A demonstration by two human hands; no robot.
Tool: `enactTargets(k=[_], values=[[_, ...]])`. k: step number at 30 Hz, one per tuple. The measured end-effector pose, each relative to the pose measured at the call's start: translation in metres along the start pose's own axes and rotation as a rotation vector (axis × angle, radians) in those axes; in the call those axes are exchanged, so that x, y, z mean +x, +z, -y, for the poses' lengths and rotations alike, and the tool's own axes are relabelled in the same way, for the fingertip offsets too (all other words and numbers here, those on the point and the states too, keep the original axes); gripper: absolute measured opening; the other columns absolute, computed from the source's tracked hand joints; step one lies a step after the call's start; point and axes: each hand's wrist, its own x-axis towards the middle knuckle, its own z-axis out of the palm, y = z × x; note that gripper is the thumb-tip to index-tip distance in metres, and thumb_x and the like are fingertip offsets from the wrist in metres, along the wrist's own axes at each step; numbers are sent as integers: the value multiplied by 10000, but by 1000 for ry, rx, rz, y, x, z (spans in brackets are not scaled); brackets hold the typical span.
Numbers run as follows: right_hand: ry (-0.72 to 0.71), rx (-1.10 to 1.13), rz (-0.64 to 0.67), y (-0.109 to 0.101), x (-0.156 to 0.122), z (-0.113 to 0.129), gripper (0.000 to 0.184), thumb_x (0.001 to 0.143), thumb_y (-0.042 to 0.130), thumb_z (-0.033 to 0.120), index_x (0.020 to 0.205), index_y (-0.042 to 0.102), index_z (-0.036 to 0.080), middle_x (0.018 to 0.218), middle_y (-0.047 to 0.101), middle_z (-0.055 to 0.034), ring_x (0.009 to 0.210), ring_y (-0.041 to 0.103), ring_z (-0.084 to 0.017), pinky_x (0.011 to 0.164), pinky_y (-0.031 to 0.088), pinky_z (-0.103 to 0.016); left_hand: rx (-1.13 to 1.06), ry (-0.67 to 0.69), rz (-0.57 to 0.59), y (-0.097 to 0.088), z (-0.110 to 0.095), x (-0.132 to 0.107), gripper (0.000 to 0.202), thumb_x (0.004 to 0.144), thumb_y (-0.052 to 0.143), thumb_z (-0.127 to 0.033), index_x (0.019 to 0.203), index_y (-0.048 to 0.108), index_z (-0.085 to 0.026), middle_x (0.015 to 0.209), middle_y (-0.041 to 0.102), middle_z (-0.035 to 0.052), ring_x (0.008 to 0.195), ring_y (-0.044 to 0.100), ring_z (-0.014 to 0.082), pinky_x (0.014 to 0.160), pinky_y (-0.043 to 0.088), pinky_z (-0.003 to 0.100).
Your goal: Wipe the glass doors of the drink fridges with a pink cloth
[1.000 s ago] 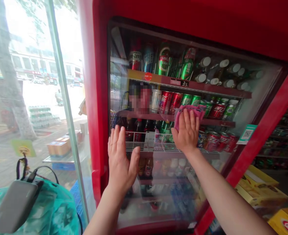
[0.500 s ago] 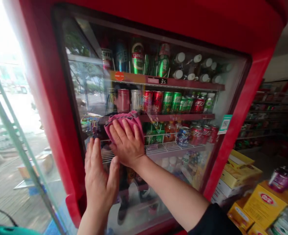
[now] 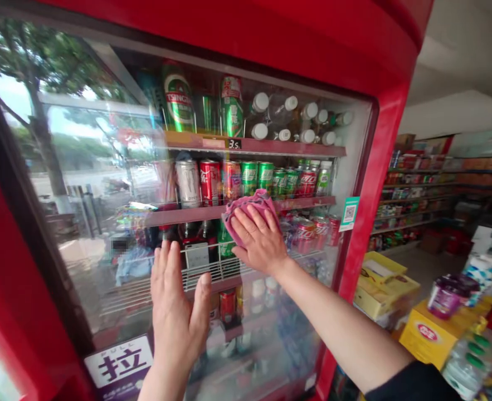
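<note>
My right hand lies flat over a folded pink cloth, pressing it against the glass door of a red drinks fridge. Its fingers are spread across the cloth. To the left, my left hand is raised in front of the glass with fingers straight and thumb apart, holding nothing. Whether it touches the glass I cannot tell. Behind the pane, rows of cans and bottles stand on shelves, among them a green beer can and a silver can.
A white and purple sign is at the glass's lower left, and a QR sticker is on the right frame. Yellow cartons, a purple-wrapped pack and green-capped bottles stand at right. Stocked shelves lie beyond.
My right hand and the cloth have moved right across the glass. The view has shifted right, showing more of the shop and the sign at lower left. My left hand keeps its raised pose.
</note>
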Motion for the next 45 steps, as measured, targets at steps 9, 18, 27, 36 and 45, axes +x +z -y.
enactTargets(k=[9,18,27,36,45], values=[[530,-115,-39,-3,-57,-88,844,1113,416,540,1792,229,75,1824,354,-245,1738,241,-403,1380,251,-692,16,32,-8,13,-20,1,820,1090,604,-398,1809,214,-341,1888,247,91,1764,192,343,1419,225,617],[869,-84,-184,14,14,-2,892,1099,440,548,1805,175,69,1837,288,-284,1708,262,-501,1312,288,-808,68,-26,-80,-17,15,-5,791,1097,585,-383,1805,239,-320,1881,266,97,1763,200,331,1414,250,612],[659,-18,-152,21,79,96,913,1121,421,588,1821,96,101,1841,304,-256,1713,254,-496,1312,274,-811,116,-63,-86,-72,51,-9,818,1093,606,-348,1808,208,-347,1881,271,87,1764,201,316,1417,255,609],[389,312,-131,23,155,204,828,1109,534,388,1829,174,193,1841,341,-168,1728,250,-467,1383,128,-774,129,-86,-95,-126,73,-17,821,1089,608,-346,1808,212,-353,1878,273,98,1748,257,337,1406,285,626],[-23,260,-88,30,135,270,552,1117,547,305,1655,559,178,1760,509,-40,1669,421,-297,1444,189,-522,130,-43,-117,-154,81,-23,808,1090,594,-358,1807,222,-343,1863,311,103,1745,261,350,1393,307,637]])
